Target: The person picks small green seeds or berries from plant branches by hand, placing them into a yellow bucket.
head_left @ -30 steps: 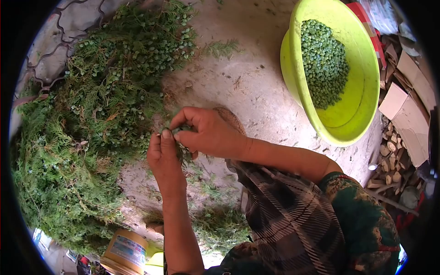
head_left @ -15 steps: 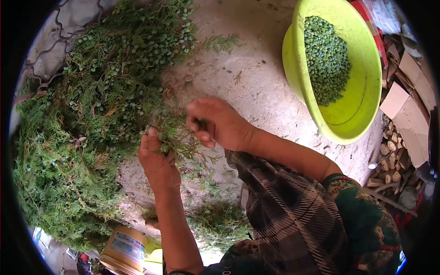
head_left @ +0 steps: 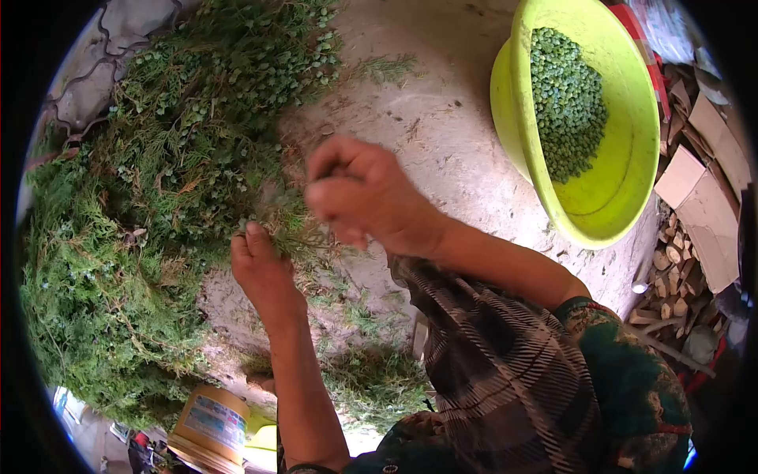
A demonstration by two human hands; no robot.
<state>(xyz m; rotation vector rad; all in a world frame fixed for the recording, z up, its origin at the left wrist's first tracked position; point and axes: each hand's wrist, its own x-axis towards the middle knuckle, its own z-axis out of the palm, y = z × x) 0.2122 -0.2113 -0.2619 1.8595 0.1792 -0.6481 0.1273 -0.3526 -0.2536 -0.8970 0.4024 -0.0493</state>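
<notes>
Head view: left hand (head_left: pixel 268 276) is pinching a small green conifer sprig with round berries (head_left: pixel 296 237) between thumb and fingers, near frame centre. Right hand (head_left: pixel 379 197) is hovering just above and beside it, fingers curling inward, motion-blurred; can't tell if anything is sitting inside the fingers.

Progress, judging from layout: berry picking is looking well underway but far from finished. Done part: a heap of loose green berries (head_left: pixel 564 103) is lying in the yellow-green plastic basin (head_left: pixel 624 189), upper right, covering one part of the inside and leaving bare plastic showing. Left to do: the big pile of green conifer branches (head_left: pixel 158 158) is filling the left side of the frame, plenty of berries showing on it, so most of the stripping is probably remaining. The held sprig is seemingly only partly worked; blur is hiding how many berries it is carrying.

Loose green cuttings (head_left: pixel 375 383) are lying on the pale dusty floor (head_left: pixel 450 134), lower centre. Ochre plastic bucket with a label (head_left: pixel 209 423) is standing lower left, beside the pile.
</notes>
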